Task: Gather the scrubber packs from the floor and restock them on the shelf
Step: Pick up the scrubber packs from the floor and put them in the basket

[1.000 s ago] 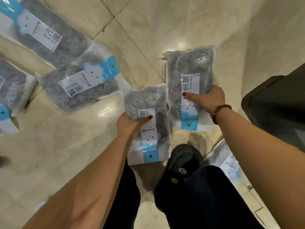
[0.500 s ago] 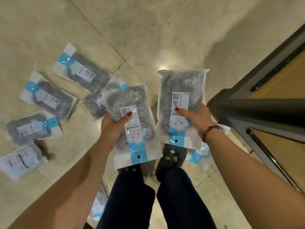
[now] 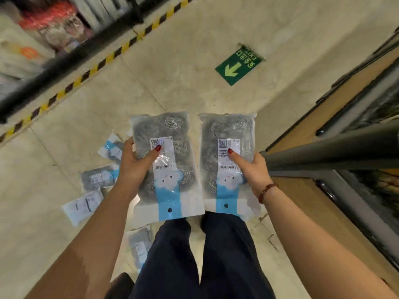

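Observation:
I hold two clear packs of grey steel scrubbers with blue-and-white labels, side by side in front of me. My left hand (image 3: 135, 165) grips the left pack (image 3: 166, 134) at its left edge, thumb on the label. My right hand (image 3: 252, 169) grips the right pack (image 3: 226, 130) at its right edge, thumb on its label. Several more scrubber packs lie on the tiled floor at lower left, such as one (image 3: 98, 176) by my left wrist and one (image 3: 140, 244) beside my left leg. The shelf (image 3: 345, 126) with wooden boards and a grey post stands to my right.
Another shelving unit (image 3: 43, 39) with blurred goods runs across the upper left, bordered by yellow-black floor tape (image 3: 103, 61). A green exit arrow sticker (image 3: 239, 65) is on the floor ahead. My legs in dark trousers (image 3: 194, 255) stand below the packs.
I have risen from the floor with both packs lifted. The view swung up, so the floor packs look smaller and lower left, and the right shelf and far aisle came into sight.

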`<state>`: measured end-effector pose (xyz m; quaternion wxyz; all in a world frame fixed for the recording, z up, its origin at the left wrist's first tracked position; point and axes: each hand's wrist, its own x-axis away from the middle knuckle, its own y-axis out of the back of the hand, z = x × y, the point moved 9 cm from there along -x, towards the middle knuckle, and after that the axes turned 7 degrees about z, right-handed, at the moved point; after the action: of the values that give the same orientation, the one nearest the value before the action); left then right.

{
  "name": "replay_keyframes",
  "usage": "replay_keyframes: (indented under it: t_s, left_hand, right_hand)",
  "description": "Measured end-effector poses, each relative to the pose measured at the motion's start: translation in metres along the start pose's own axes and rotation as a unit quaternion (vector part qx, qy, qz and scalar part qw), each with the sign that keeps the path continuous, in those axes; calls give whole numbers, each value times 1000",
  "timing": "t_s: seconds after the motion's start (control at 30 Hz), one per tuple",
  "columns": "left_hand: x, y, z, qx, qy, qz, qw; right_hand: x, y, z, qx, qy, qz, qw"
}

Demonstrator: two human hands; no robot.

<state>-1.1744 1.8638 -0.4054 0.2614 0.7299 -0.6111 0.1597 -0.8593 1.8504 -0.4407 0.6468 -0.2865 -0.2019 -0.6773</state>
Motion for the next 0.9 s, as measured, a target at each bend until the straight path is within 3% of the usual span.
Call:
replay_keyframes:
  t_s: [0.27, 0.47, 0.7, 0.9]
  left_hand:
    - [46, 21, -73, 50, -60, 34, 996]
    - [44, 31, -108, 10, -86, 125, 988]
    - [34, 17, -149, -59, -114, 264, 956]
    - [67, -52, -152, -102, -135, 391, 905]
  right_hand:
    - [95, -15, 61, -58, 55, -30, 996]
    - [148, -30, 66, -108, 96, -115, 983]
    - [214, -52, 42, -192, 130, -232, 945]
    - [292, -42, 6, -253, 155, -352, 888]
